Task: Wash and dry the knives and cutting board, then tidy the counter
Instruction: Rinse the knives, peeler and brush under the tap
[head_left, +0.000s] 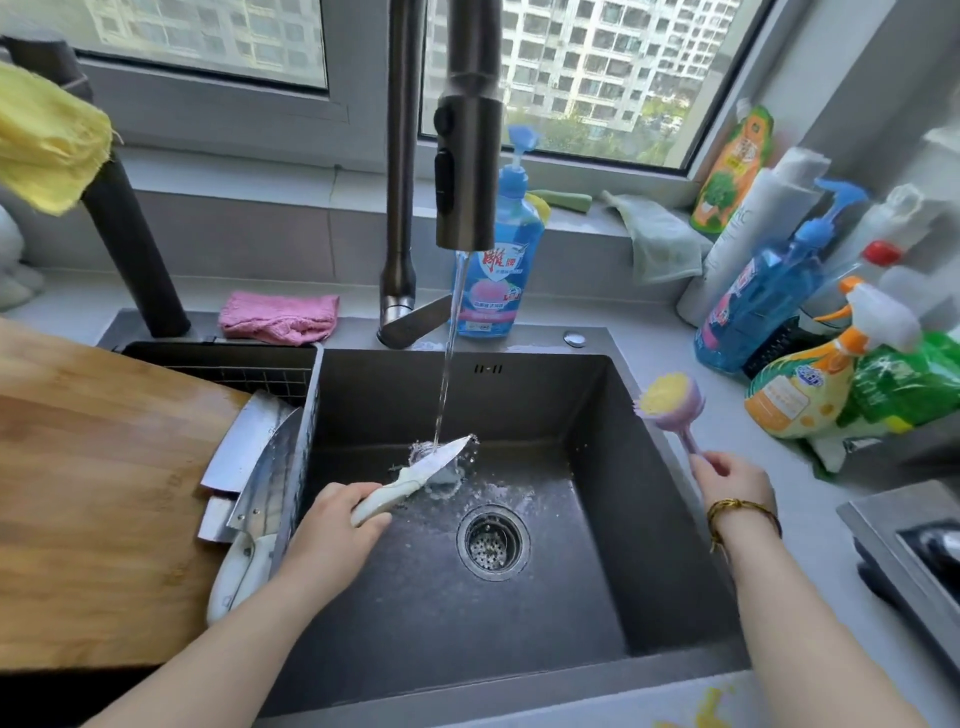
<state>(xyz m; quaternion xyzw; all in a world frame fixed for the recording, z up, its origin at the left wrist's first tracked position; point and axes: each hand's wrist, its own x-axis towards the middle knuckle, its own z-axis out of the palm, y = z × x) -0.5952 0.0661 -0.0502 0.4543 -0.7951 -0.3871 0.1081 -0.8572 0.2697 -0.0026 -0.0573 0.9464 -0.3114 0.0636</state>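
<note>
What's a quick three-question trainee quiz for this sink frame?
1. True or false: the left hand holds the small knife under the running water.
2. Pick one: the right hand grips A) a sponge, B) the dish brush, C) a soap bottle.
3. Short answer: what colour is the cloth lying just left of the base of the tap?

Key: 1 true; 2 B; 3 pink.
</note>
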